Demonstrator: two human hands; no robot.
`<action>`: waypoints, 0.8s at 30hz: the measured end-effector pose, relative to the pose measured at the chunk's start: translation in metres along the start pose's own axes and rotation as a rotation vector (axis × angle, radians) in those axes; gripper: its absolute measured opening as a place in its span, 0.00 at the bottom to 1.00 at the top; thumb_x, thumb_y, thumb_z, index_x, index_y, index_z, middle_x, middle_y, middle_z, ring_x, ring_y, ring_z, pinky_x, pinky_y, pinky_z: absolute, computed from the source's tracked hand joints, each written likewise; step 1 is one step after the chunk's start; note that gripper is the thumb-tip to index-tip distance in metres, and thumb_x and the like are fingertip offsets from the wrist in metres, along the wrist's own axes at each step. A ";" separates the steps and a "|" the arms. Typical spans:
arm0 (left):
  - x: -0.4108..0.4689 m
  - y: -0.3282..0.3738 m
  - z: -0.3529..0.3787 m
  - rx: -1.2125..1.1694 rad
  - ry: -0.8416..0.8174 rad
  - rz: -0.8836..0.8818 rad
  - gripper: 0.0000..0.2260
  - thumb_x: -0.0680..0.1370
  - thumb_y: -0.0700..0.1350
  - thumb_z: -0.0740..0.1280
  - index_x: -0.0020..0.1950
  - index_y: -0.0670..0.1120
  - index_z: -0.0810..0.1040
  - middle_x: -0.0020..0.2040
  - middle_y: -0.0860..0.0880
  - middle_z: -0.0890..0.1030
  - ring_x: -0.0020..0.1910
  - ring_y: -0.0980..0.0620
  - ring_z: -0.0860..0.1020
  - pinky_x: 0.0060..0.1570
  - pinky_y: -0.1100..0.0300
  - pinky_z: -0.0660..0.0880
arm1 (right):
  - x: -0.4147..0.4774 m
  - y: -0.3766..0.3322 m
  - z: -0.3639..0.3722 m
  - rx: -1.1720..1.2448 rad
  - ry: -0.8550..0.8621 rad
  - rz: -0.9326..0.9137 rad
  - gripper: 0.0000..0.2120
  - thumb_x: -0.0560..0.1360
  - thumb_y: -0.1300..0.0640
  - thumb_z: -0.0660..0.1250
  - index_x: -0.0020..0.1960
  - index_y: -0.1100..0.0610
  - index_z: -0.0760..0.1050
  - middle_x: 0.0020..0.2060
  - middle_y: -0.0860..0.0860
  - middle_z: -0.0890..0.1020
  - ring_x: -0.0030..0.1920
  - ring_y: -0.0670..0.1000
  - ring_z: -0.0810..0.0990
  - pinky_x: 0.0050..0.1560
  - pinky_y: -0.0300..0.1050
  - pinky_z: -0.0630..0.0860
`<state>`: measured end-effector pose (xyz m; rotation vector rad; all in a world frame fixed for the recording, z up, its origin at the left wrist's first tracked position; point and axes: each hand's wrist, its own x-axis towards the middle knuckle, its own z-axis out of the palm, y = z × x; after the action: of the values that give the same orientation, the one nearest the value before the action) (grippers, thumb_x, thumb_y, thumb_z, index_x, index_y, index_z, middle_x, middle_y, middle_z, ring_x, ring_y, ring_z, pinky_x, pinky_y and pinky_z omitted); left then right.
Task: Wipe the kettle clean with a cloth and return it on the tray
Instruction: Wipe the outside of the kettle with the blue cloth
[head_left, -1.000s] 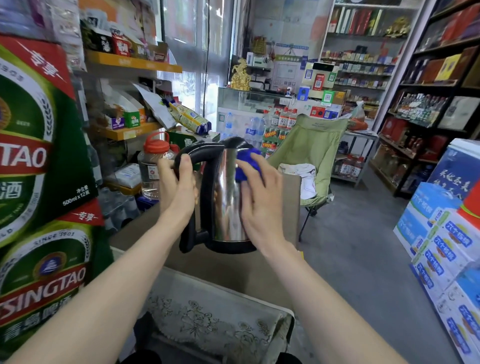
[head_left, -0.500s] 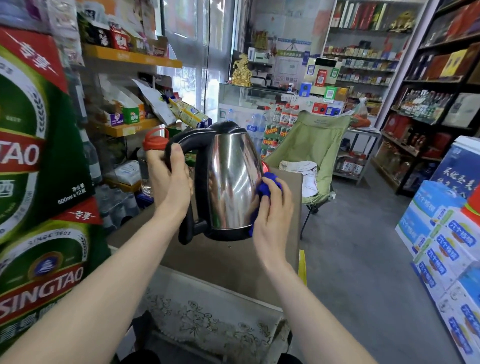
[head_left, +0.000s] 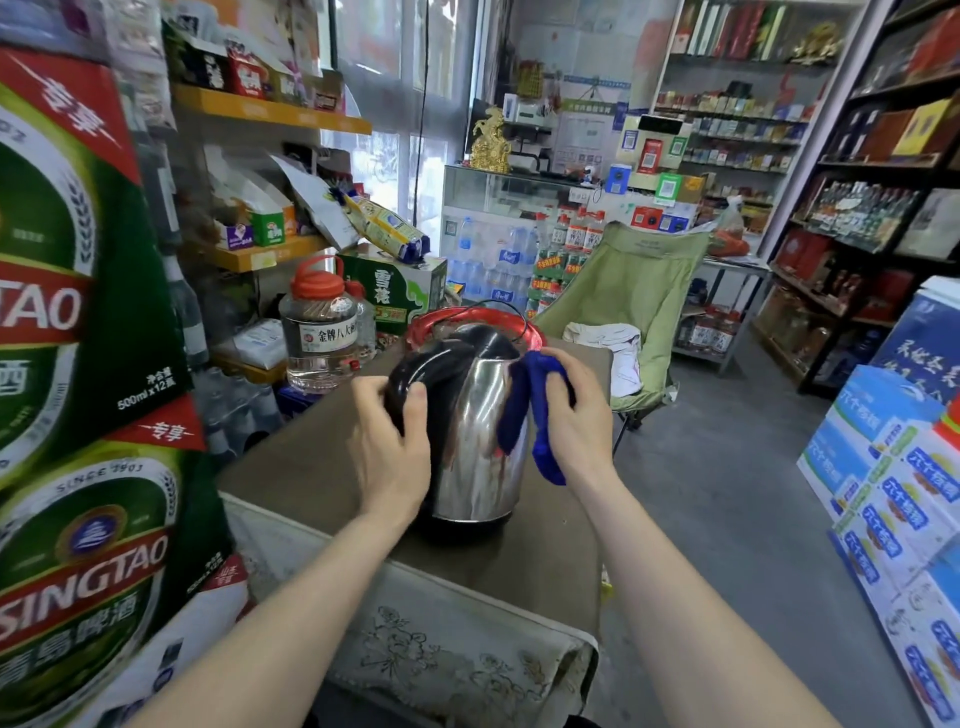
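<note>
The shiny stainless-steel electric kettle with black lid and handle stands, or very nearly stands, on the brown-topped desk; whether its black base fully touches the surface cannot be told, but a dark shadow sits right beneath it. The left hand is wrapped round the black handle, fingers curled shut on it, keeping the kettle upright. The right hand presses a crumpled royal-blue cloth against the kettle's upper right flank near the spout, fingers closed around the bunched fabric, with a tail of cloth hanging down along the steel wall.

Judging from this, the wiping step is in hand and not finished: the cloth is in contact with the body, and reddish-brown streaks or reflections show low on the front of the steel; which of the two they are is unclear. The return is not yet done. The round red-rimmed tray lies on the desk just behind the kettle, with a thin black cord looped over it, and the kettle is in front of it, not on it. What seems left: finish the lower front, lift by the handle, and set the kettle back inside the red rim.
</note>
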<state>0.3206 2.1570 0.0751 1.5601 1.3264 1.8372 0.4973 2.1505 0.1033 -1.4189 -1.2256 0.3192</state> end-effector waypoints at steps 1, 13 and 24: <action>-0.001 -0.003 0.003 -0.028 0.008 -0.042 0.12 0.79 0.57 0.58 0.52 0.50 0.65 0.40 0.50 0.76 0.39 0.59 0.76 0.40 0.55 0.66 | -0.004 -0.001 -0.003 0.051 -0.006 0.034 0.16 0.84 0.57 0.58 0.66 0.47 0.77 0.63 0.44 0.81 0.62 0.45 0.78 0.62 0.44 0.75; -0.024 0.018 0.012 0.139 -0.163 0.106 0.18 0.78 0.46 0.67 0.65 0.44 0.67 0.60 0.48 0.68 0.58 0.55 0.66 0.59 0.66 0.63 | -0.018 -0.028 -0.021 0.128 0.073 -0.017 0.14 0.80 0.56 0.68 0.61 0.40 0.74 0.56 0.39 0.83 0.57 0.46 0.83 0.58 0.59 0.81; 0.017 0.059 -0.023 -0.014 -0.271 -0.117 0.06 0.80 0.48 0.65 0.53 0.48 0.79 0.49 0.48 0.83 0.49 0.48 0.78 0.47 0.57 0.70 | -0.034 -0.096 0.014 0.343 -0.287 -0.007 0.10 0.84 0.55 0.58 0.61 0.45 0.73 0.52 0.51 0.87 0.55 0.52 0.85 0.56 0.51 0.79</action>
<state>0.3106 2.1331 0.1348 1.6208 1.2475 1.5013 0.4261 2.1099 0.1656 -1.0969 -1.3306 0.7127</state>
